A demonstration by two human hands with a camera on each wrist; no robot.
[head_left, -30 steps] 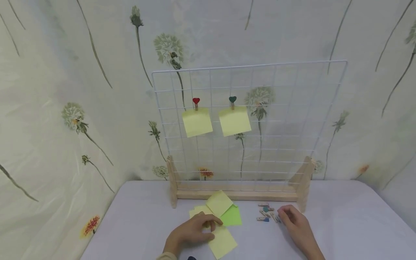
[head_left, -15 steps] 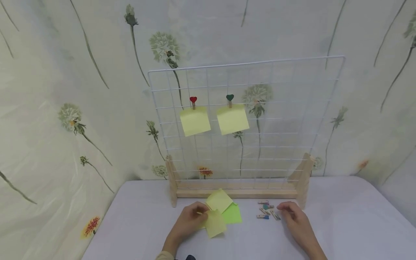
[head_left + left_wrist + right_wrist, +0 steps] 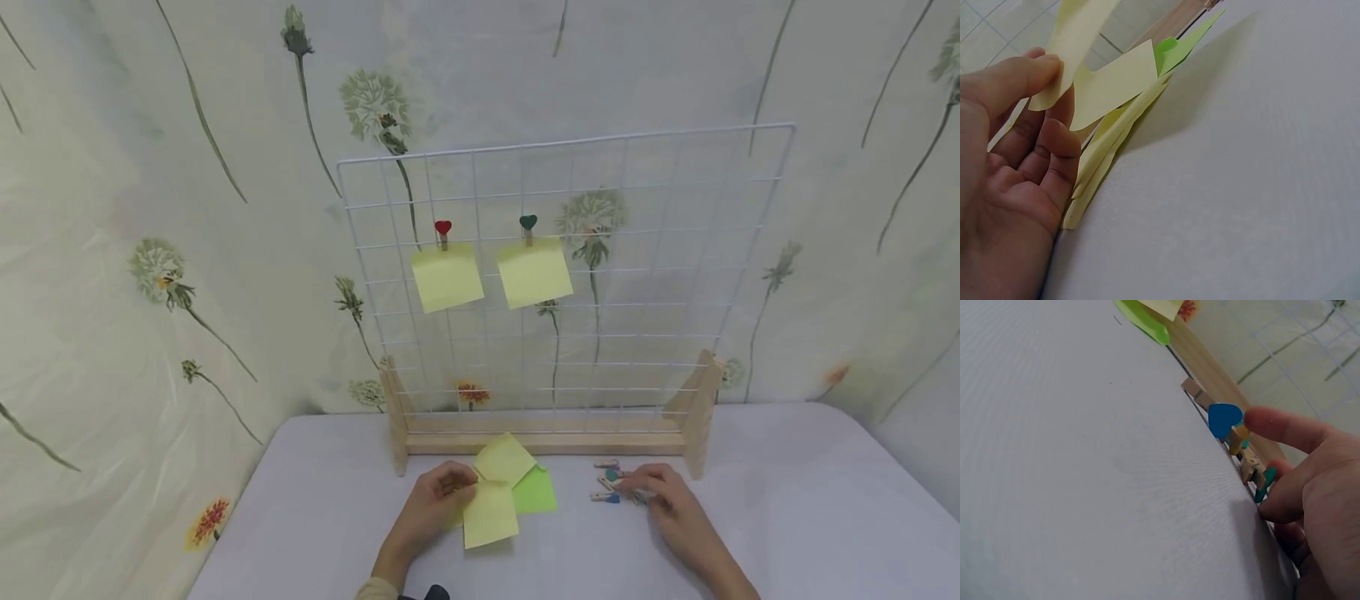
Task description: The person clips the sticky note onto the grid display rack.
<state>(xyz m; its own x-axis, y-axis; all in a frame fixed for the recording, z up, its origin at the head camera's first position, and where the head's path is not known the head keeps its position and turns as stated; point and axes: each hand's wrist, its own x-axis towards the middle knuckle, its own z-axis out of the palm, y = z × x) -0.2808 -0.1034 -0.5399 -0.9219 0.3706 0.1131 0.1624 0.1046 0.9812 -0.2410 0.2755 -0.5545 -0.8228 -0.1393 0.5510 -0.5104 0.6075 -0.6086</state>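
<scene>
My left hand (image 3: 429,504) pinches a yellow sticky note (image 3: 491,515) by its upper left corner, between thumb and fingers. In the left wrist view that note (image 3: 1079,47) is raised above the other sheets. Behind it lie another yellow note (image 3: 506,458) and a bright green note (image 3: 536,490). My right hand (image 3: 681,510) is over a small group of mini wooden clothespins (image 3: 604,497) with coloured hearts. The right wrist view shows its index finger beside a blue heart (image 3: 1225,420) and its thumb close to a green heart (image 3: 1265,483), the fingers apart.
A white wire grid (image 3: 637,271) stands in a wooden base (image 3: 547,444) at the back of the white table (image 3: 300,517). Two yellow notes hang on it, under a red heart clothespin (image 3: 443,229) and a green heart clothespin (image 3: 528,225). A flowered cloth hangs behind.
My left hand has taken hold of a yellow sticky note and lifted it, shifting slightly left. My right hand has moved left over the clothespins.
</scene>
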